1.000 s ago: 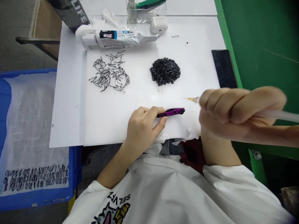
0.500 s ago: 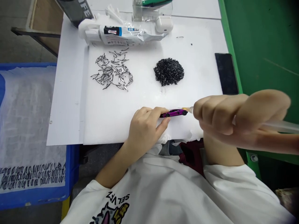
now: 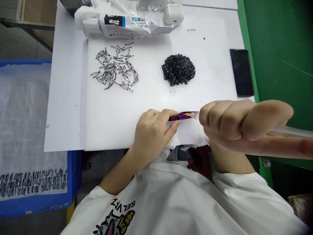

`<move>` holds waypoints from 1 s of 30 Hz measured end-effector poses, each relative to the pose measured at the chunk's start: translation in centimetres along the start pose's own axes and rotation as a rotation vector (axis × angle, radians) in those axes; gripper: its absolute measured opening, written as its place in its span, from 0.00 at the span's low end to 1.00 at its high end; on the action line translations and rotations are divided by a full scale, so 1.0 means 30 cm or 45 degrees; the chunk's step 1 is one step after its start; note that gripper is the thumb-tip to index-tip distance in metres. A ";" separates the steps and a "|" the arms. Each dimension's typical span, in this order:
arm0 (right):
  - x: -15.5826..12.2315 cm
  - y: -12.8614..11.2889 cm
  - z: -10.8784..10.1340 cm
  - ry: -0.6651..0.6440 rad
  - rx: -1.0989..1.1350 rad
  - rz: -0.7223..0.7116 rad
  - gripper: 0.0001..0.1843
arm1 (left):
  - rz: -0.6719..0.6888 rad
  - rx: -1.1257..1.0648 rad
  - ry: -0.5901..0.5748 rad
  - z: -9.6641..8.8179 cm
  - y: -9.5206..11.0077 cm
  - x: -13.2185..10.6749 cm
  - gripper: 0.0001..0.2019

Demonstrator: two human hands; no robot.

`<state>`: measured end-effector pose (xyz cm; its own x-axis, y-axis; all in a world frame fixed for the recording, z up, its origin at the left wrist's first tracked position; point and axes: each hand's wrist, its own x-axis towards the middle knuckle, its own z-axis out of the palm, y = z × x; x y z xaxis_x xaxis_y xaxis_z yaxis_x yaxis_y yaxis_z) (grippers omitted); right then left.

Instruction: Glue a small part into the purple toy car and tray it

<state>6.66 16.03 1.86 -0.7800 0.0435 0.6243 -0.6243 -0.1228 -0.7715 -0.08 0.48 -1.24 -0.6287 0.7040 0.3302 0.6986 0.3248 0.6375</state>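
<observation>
Purple toy car point(image 3: 182, 116) pinched by L hand point(image 3: 153, 133), thumb & fingers on its sides, lower centre of frame. Clear syringe point(image 3: 290, 132) clenched in R hand point(image 3: 234, 120), amber tip point(image 3: 192, 114) laid against car.

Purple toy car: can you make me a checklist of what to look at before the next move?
1. Left hand holds the purple toy car: ok.
2. Right hand grips the clear plastic applicator: ok.
3. Applicator's yellowish tip touches the car: cannot tell.
4. Black pile sits away from both hands: ok.
5. Thin pieces lie apart from the black pile: ok.
</observation>
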 end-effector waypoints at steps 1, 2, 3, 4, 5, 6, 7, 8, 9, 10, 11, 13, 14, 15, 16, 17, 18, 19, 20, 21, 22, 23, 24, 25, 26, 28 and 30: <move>-0.001 0.002 0.000 -0.004 0.008 0.004 0.24 | -0.001 0.001 0.000 0.000 0.000 0.000 0.07; -0.001 0.003 0.001 0.003 0.013 0.011 0.24 | 0.000 0.003 0.000 0.000 -0.001 0.000 0.07; -0.003 0.004 0.002 0.019 0.019 0.015 0.24 | 0.001 0.003 0.000 0.001 -0.001 0.000 0.07; -0.004 0.005 0.003 0.033 0.021 0.020 0.24 | 0.000 0.004 0.000 0.001 -0.001 0.000 0.07; -0.006 0.006 0.004 0.041 0.022 0.024 0.24 | 0.001 0.004 -0.001 0.001 0.000 -0.001 0.07; -0.007 0.006 0.005 0.043 0.023 0.029 0.25 | -0.001 0.004 -0.002 0.001 0.000 -0.001 0.07; -0.009 0.006 0.006 0.043 0.024 0.032 0.25 | -0.002 0.004 -0.004 0.002 0.000 -0.001 0.07; -0.009 0.006 0.006 0.040 0.024 0.037 0.25 | -0.001 0.003 -0.004 0.002 0.000 -0.001 0.07; -0.009 0.006 0.006 0.037 0.024 0.044 0.25 | 0.001 0.001 -0.003 0.002 0.000 -0.001 0.07; -0.009 0.006 0.005 0.039 0.023 0.047 0.25 | 0.004 0.000 -0.003 0.002 0.000 -0.001 0.07; -0.009 0.006 0.004 0.043 0.022 0.049 0.24 | 0.007 -0.002 -0.003 0.002 -0.001 0.000 0.07; -0.008 0.005 0.001 0.046 0.011 0.048 0.23 | 0.009 -0.007 -0.005 0.002 -0.001 0.000 0.07; -0.008 0.004 -0.001 0.042 0.005 0.050 0.22 | 0.006 -0.007 -0.005 0.002 -0.001 0.000 0.07; -0.008 0.003 -0.003 0.038 0.000 0.049 0.21 | 0.004 -0.007 -0.006 0.002 -0.002 0.000 0.07; -0.009 0.002 -0.005 0.033 -0.004 0.043 0.21 | 0.003 -0.006 -0.008 0.002 -0.002 0.000 0.07; -0.010 0.001 -0.007 0.034 -0.005 0.038 0.20 | 0.003 -0.005 -0.010 0.001 -0.002 0.000 0.07; -0.011 0.000 -0.009 0.034 -0.003 0.031 0.20 | 0.003 -0.004 -0.012 0.000 -0.003 -0.001 0.07; -0.013 0.000 -0.011 0.030 -0.003 0.023 0.20 | 0.002 -0.005 -0.014 0.000 -0.003 -0.001 0.07; -0.014 0.000 -0.013 0.026 -0.002 0.014 0.20 | 0.000 -0.008 -0.015 -0.001 -0.003 -0.001 0.06; -0.016 0.000 -0.015 0.025 -0.005 0.006 0.20 | -0.003 -0.010 -0.019 -0.002 -0.003 -0.001 0.06; -0.018 0.001 -0.017 0.018 -0.007 0.003 0.20 | -0.006 -0.011 -0.020 -0.002 -0.003 0.000 0.07; -0.019 0.002 -0.019 0.017 -0.007 -0.001 0.20 | -0.007 -0.011 -0.020 -0.002 -0.004 0.000 0.07; -0.020 0.003 -0.021 0.019 -0.009 -0.007 0.21 | -0.004 -0.011 -0.019 -0.003 -0.003 0.001 0.07; -0.020 0.003 -0.023 0.025 -0.010 -0.012 0.21 | -0.002 -0.010 -0.017 -0.003 -0.003 0.001 0.07; -0.020 0.004 -0.025 0.026 -0.011 -0.017 0.22 | 0.001 -0.009 -0.015 -0.002 -0.003 0.001 0.07; -0.017 0.002 -0.027 0.023 -0.029 -0.030 0.23 | 0.004 -0.008 -0.012 -0.002 -0.003 0.002 0.07; -0.015 -0.006 -0.028 -0.002 -0.074 -0.002 0.25 | 0.007 -0.005 -0.015 -0.003 -0.003 0.002 0.07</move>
<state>7.09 16.86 1.62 -0.7792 0.0423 0.6253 -0.6267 -0.0652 -0.7765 -0.21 0.45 -1.22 -0.6209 0.7132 0.3254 0.7006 0.3187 0.6384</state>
